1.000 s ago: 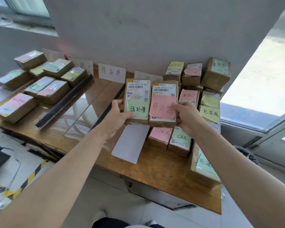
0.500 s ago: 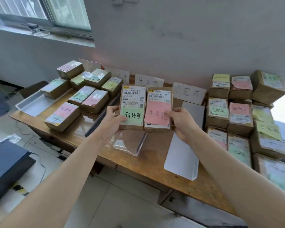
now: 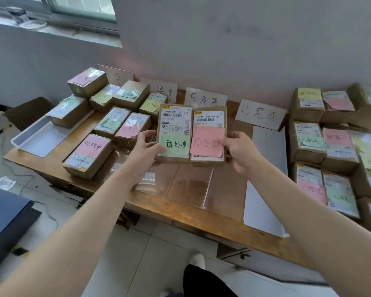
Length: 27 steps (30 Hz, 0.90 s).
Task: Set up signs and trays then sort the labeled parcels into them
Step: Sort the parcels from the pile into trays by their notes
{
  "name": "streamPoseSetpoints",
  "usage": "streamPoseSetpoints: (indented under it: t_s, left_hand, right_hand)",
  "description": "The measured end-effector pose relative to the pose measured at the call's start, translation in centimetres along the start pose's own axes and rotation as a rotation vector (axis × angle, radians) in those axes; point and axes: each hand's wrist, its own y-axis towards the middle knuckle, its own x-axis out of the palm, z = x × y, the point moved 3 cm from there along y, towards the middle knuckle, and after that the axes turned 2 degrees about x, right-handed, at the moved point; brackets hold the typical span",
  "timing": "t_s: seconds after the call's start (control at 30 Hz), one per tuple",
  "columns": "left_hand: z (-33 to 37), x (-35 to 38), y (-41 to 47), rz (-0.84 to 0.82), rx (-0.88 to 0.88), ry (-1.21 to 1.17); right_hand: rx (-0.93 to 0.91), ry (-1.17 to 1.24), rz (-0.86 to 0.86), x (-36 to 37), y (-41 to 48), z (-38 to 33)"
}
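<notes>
Wooden table (image 3: 227,217) against grey wall (image 3: 223,39); left grip (image 3: 145,146) clasps green-note parcel (image 3: 174,125); right grip (image 3: 242,153) clasps pink-note parcel (image 3: 208,121)

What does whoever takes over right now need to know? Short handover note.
Left hand holds the green-note parcel. Right hand holds the pink-note parcel. The two are side by side above the clear tray.
Both notes read 待处理, matching the 待处理 sign behind them.
Done: signs stand at the wall, and the left parcels lie grouped.
Left: probably set these two in the clear tray, then sort the right pile.
</notes>
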Motion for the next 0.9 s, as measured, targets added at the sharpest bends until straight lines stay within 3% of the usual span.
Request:
streamPoseSetpoints:
  t_s: [0.4,0.9]
  left_hand:
    - [0.2,0.9,14.3,0.081,-0.132,0.193]
    - [-1.9,3.1,29.1,-0.051,-0.245,0.374]
  right_hand:
    - [0.220,0.031,0.105,-0.2,15.2,-0.4]
    - [0.345,0.019,0.260,1.9,26.4,0.0]
